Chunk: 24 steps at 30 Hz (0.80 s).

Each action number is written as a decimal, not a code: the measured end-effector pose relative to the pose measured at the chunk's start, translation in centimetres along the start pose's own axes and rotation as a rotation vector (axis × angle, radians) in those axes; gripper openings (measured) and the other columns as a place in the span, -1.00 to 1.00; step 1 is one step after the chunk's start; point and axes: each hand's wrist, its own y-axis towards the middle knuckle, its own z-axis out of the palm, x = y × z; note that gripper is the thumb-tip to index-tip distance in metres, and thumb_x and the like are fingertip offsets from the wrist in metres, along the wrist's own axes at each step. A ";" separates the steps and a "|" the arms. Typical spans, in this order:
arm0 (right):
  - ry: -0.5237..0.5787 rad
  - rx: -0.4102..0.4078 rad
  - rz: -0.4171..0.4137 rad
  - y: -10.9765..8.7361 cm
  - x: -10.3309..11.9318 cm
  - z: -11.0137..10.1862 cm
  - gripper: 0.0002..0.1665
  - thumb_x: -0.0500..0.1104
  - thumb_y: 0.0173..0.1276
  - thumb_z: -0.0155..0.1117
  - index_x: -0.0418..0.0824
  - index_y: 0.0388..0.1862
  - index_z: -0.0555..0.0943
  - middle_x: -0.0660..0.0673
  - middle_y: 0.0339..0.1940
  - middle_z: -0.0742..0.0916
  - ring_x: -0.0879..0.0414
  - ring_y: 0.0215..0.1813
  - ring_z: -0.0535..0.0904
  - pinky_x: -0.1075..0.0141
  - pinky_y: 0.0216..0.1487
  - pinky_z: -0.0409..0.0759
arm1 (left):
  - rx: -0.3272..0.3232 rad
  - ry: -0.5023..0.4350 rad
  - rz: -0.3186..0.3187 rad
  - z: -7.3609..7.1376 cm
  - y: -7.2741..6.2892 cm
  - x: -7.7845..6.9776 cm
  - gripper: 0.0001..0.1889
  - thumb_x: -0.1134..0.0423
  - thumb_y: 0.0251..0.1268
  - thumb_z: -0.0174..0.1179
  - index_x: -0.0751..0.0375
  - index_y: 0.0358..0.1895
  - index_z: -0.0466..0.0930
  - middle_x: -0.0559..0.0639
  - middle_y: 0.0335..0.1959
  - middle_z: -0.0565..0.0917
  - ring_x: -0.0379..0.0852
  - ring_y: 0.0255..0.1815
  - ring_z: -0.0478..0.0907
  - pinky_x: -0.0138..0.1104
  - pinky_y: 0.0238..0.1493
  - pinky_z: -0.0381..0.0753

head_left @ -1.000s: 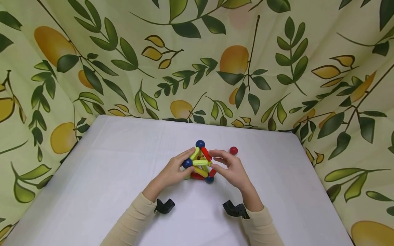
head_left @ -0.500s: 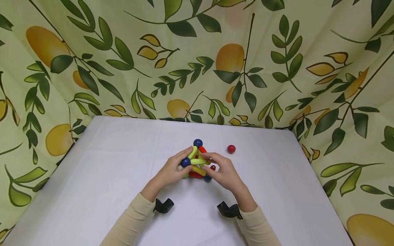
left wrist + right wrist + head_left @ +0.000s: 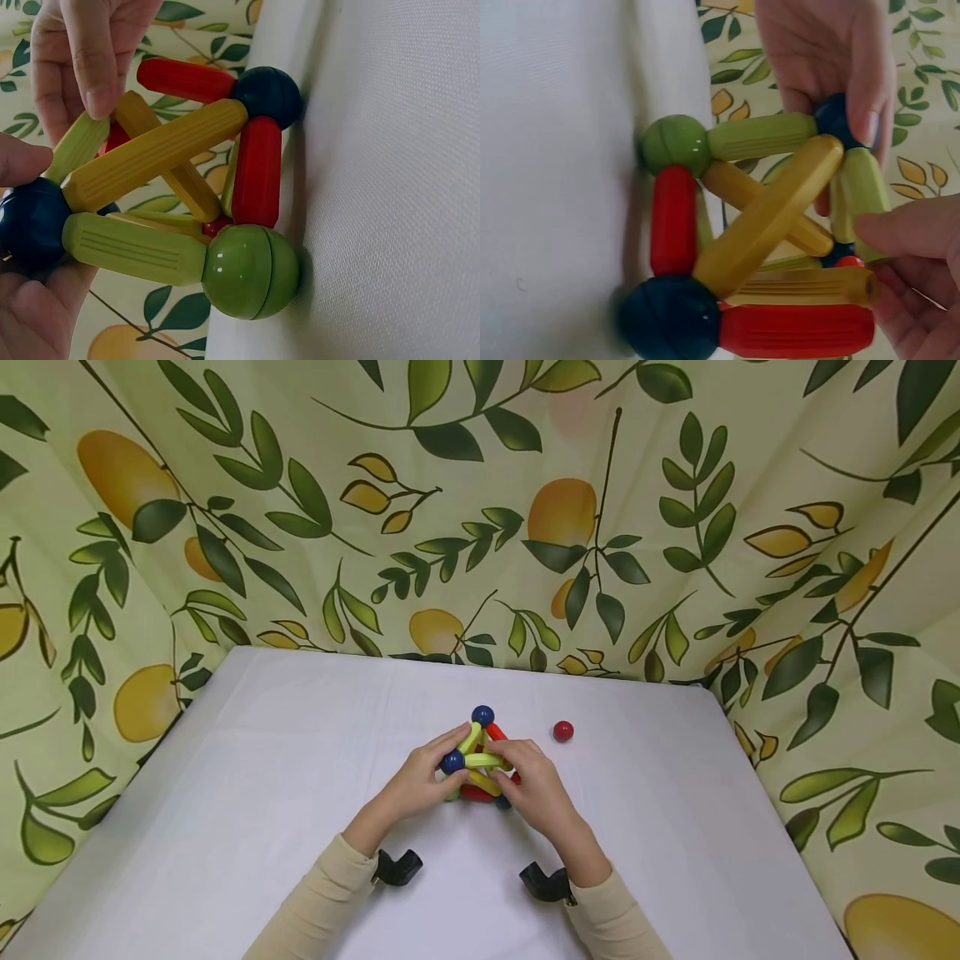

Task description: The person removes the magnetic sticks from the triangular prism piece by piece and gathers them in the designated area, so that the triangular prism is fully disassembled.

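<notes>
A frame of magnetic rods and balls stands on the table between both hands. My left hand (image 3: 416, 783) grips a blue ball (image 3: 453, 762) at its upper left corner, thumb in front. My right hand (image 3: 534, 787) pinches a lime-green rod (image 3: 866, 180) that runs from that ball. Low on the frame, a green ball (image 3: 251, 271) and a blue ball (image 3: 671, 319) are joined by a red rod (image 3: 673, 221). Another red rod (image 3: 795, 330) and a yellow rod (image 3: 810, 286) each show a bare end near my right fingers. A further blue ball (image 3: 483, 716) sits at the far top.
A loose red ball (image 3: 563, 732) lies right of the frame on the white table (image 3: 315, 727). Patterned cloth (image 3: 480, 543) hangs behind and at the sides. Black wrist mounts (image 3: 399, 867) jut inward from both sleeves.
My right hand has moved left, from the right end of the lime-green rod to farther along it. The left hand keeps its grip on the blue ball. The loose red ball stays put.
</notes>
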 end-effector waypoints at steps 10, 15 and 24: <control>0.012 -0.078 -0.036 0.0 -0.6 0.6 -0.63 -0.33 0.08 0.44 -0.14 -0.09 0.66 0.00 -0.14 0.72 0.21 -0.17 0.48 0.45 -0.29 0.57 | 0.005 0.009 -0.009 0.1 0.0 0.1 -0.35 0.31 0.25 0.20 0.33 0.39 0.21 0.19 0.41 0.29 0.10 0.41 0.25 -0.09 0.33 0.31; 0.091 -0.129 -0.047 -0.1 -0.7 0.6 -0.66 -0.34 0.10 0.43 -0.15 -0.11 0.65 0.00 -0.19 0.70 0.23 -0.24 0.51 0.49 -0.41 0.53 | 0.007 0.019 -0.010 0.1 0.0 0.0 -0.35 0.30 0.26 0.20 0.34 0.40 0.20 0.19 0.41 0.29 0.11 0.41 0.26 -0.08 0.32 0.32; 0.223 -0.203 -0.022 -0.1 -0.4 0.6 -0.68 -0.35 0.08 0.44 -0.20 -0.13 0.67 -0.02 -0.23 0.71 0.21 -0.29 0.56 0.39 -0.40 0.62 | 0.005 0.024 0.005 0.0 0.0 -0.3 -0.36 0.31 0.25 0.21 0.37 0.38 0.22 0.22 0.40 0.29 0.12 0.40 0.26 -0.07 0.32 0.31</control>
